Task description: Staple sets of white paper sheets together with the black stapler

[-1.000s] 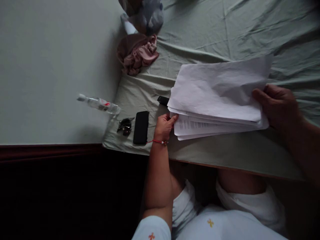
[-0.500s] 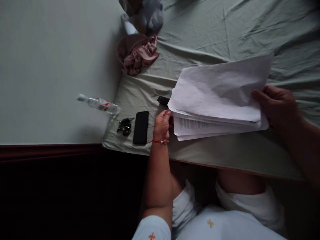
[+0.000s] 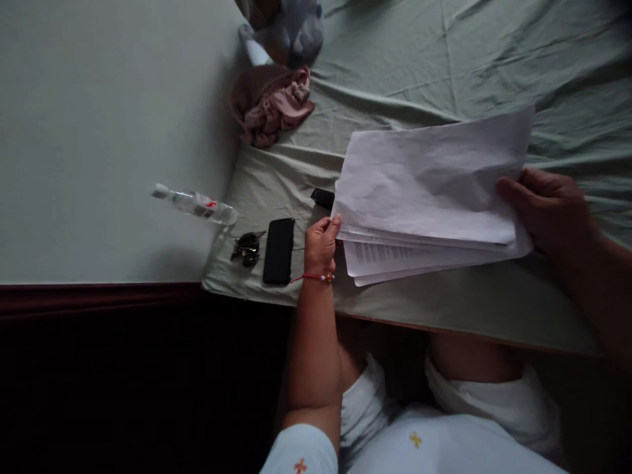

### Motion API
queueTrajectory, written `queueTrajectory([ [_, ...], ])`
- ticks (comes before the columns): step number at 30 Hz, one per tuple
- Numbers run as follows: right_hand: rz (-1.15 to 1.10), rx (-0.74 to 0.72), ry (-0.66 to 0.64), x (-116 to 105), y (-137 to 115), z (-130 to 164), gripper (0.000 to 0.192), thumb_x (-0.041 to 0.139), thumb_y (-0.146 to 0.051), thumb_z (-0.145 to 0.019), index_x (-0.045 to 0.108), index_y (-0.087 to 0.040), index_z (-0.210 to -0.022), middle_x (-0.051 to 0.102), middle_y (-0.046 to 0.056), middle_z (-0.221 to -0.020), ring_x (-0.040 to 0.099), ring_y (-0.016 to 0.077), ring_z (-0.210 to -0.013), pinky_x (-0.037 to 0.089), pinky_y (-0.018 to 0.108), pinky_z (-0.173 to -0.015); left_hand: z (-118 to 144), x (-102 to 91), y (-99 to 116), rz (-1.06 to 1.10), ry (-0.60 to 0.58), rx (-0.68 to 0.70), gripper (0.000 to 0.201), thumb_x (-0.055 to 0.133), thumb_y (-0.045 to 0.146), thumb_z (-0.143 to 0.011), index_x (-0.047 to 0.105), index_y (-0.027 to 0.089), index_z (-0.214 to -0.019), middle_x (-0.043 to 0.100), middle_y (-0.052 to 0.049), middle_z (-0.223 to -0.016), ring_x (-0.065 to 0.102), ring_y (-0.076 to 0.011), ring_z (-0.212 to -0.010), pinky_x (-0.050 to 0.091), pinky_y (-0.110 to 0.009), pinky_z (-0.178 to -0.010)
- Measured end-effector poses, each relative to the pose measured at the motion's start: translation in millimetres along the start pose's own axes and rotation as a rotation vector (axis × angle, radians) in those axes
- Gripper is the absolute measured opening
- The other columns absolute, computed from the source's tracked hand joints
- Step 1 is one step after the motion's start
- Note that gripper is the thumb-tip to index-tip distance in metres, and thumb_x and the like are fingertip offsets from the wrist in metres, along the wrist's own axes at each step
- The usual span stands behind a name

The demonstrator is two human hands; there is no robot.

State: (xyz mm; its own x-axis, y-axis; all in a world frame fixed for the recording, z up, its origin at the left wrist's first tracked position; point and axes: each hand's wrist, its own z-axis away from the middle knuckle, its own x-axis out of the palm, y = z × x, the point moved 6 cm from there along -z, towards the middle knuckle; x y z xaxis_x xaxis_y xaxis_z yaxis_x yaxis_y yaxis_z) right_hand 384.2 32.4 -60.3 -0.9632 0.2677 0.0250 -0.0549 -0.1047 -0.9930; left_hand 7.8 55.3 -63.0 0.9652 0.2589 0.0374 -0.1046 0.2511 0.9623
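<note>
A loose stack of white paper sheets (image 3: 429, 191) lies above the pale green bedsheet (image 3: 444, 72), with printed text showing on a lower sheet. My right hand (image 3: 548, 210) grips the stack's right edge, thumb on the top sheet. My left hand (image 3: 320, 243), with a red thread bracelet at the wrist, pinches the left edge of the stack's upper sheets. A small dark object (image 3: 322, 197) is partly hidden under the stack's left corner.
A black phone (image 3: 279, 251) and a bunch of keys (image 3: 247, 248) lie left of my left hand. A clear plastic bottle (image 3: 195, 204) lies on the pale floor. Pink cloth (image 3: 274, 105) and more crumpled fabric (image 3: 286, 26) sit at the bed's far corner.
My left hand slipped off the lower sheets, curled back, then took the upper sheets' left edge. The stack shifted slightly. My right hand kept its hold.
</note>
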Motion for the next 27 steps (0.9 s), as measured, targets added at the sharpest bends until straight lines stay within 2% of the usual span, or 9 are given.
queueTrajectory([
  [5,0.006,0.017,0.009,-0.4,1.2,-0.2,0.044,0.092,-0.054,-0.062,0.072,-0.019,-0.08,0.063,0.0,-0.071,0.048,0.0075,-0.056,0.037,0.021,-0.048,-0.3,-1.2,1.0,-0.006,0.01,-0.01,0.034,0.084,0.029,-0.08,0.061,0.016,-0.058,0.05,0.007,-0.05,0.037,-0.0041,-0.043,0.025,-0.019,-0.042],
  [17,0.015,0.005,0.013,-1.1,5.3,-1.0,0.036,0.088,-0.046,-0.069,0.076,-0.019,-0.088,0.068,0.002,-0.078,0.055,0.0104,-0.062,0.043,0.023,-0.053,-2.0,-3.1,-1.9,0.011,0.016,-0.025,0.03,0.083,0.028,-0.08,0.062,0.017,-0.061,0.053,0.007,-0.052,0.04,-0.0049,-0.044,0.025,-0.019,-0.042],
  [21,0.022,0.029,0.017,-1.0,4.8,-0.2,0.036,0.088,-0.048,-0.069,0.075,-0.02,-0.088,0.068,0.002,-0.078,0.056,0.0113,-0.062,0.044,0.024,-0.054,-3.7,-4.1,-4.4,0.02,-0.006,-0.024,0.027,0.084,0.028,-0.079,0.065,0.017,-0.064,0.059,0.006,-0.057,0.046,-0.0063,-0.048,0.033,-0.019,-0.046],
  [24,0.048,0.025,0.004,0.1,3.2,1.1,0.035,0.089,-0.049,-0.068,0.075,-0.02,-0.083,0.069,0.002,-0.078,0.053,0.0094,-0.059,0.042,0.022,-0.051,-6.6,-5.2,-6.1,0.035,-0.022,0.014,0.024,0.084,0.031,-0.08,0.068,0.018,-0.067,0.065,0.004,-0.062,0.056,-0.009,-0.057,0.044,-0.021,-0.057],
  [27,0.069,0.024,-0.056,2.9,4.3,2.1,0.039,0.091,-0.049,-0.066,0.079,-0.022,-0.093,0.073,0.003,-0.088,0.057,0.0101,-0.064,0.045,0.022,-0.053,-9.2,-3.0,-7.3,0.065,-0.097,0.058,0.026,0.083,0.041,-0.082,0.072,0.019,-0.072,0.07,0.001,-0.069,0.064,-0.0128,-0.069,0.051,-0.024,-0.068],
])
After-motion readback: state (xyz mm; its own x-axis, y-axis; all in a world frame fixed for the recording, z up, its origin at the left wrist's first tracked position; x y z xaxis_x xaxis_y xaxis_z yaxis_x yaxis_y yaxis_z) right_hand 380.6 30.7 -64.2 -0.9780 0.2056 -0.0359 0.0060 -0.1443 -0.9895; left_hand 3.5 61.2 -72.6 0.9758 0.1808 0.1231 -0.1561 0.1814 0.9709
